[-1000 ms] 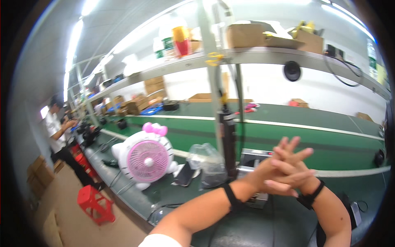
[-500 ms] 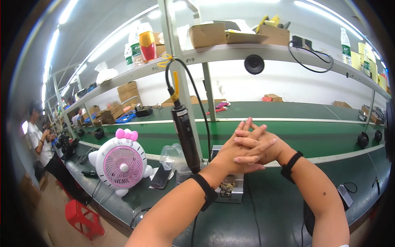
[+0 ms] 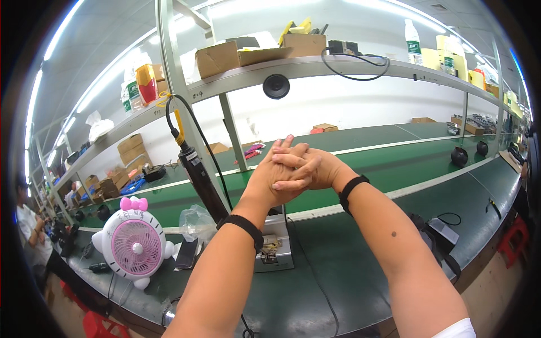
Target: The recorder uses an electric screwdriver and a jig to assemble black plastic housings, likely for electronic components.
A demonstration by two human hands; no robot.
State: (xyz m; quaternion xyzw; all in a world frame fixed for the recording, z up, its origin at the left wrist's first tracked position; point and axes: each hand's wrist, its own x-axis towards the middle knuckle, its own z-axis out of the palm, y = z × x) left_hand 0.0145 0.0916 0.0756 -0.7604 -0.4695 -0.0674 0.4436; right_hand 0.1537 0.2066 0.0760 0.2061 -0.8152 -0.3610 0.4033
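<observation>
My left hand [image 3: 262, 181] and my right hand [image 3: 327, 168] are clasped together in mid-air with their fingers interlaced. Fingers of the right hand lie over the left, and a few fingertips point up. No object shows between them. Each wrist wears a black band. Behind my left wrist hangs a black cylindrical electric screwdriver [image 3: 200, 183] on a cable. Below the hands on the bench stands a silver metal fixture [image 3: 279, 256], partly hidden by my left forearm.
A white and pink fan [image 3: 137, 248], a dark phone [image 3: 187, 254] and a clear plastic bag [image 3: 197, 222] lie to the left. A grey box-shaped device [image 3: 443, 234] sits at right. Overhead, a shelf [image 3: 349, 65] carries cartons and bottles. A person [image 3: 34, 236] stands far left.
The view has swung to the right, so the bench and shelf appear further left. My hands stay clasped, with their fingers shifted slightly.
</observation>
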